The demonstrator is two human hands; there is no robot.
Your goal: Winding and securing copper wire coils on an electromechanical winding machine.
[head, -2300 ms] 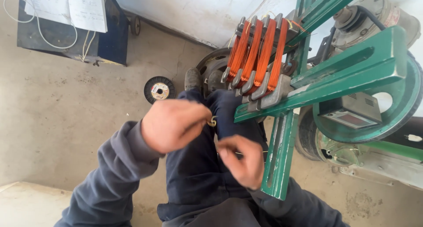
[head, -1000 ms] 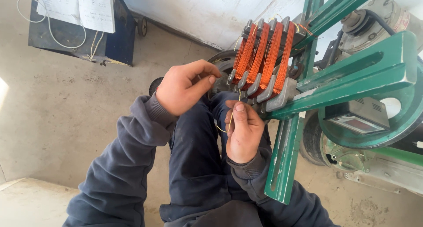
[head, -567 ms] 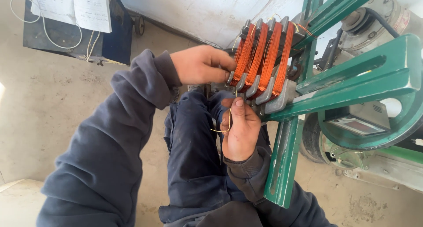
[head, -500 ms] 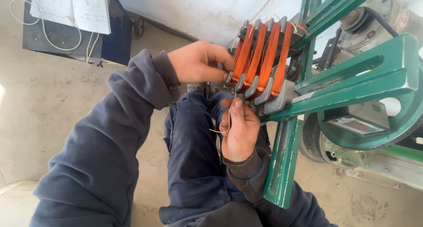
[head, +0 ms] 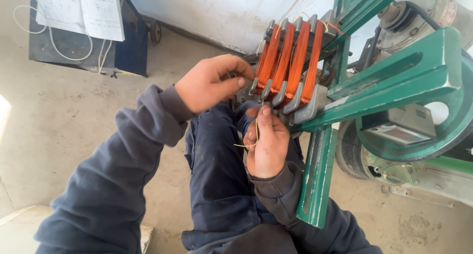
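Copper coils (head: 290, 62) touch left hand (head: 212, 84).

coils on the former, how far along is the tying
Done: four copper coils sit wound in the grey former. In hand: the right hand holds a thin yellow tie under the former; the left hand grips its end. Left: no finished tie is visible.

Top left: white sheets of paper (head: 81, 10) with faint writing, lying over a dark blue box (head: 125, 49). Right, inside the green wheel (head: 446, 135): small grey rectangular counter (head: 401, 131) with a pale reddish display window, tilted upward.
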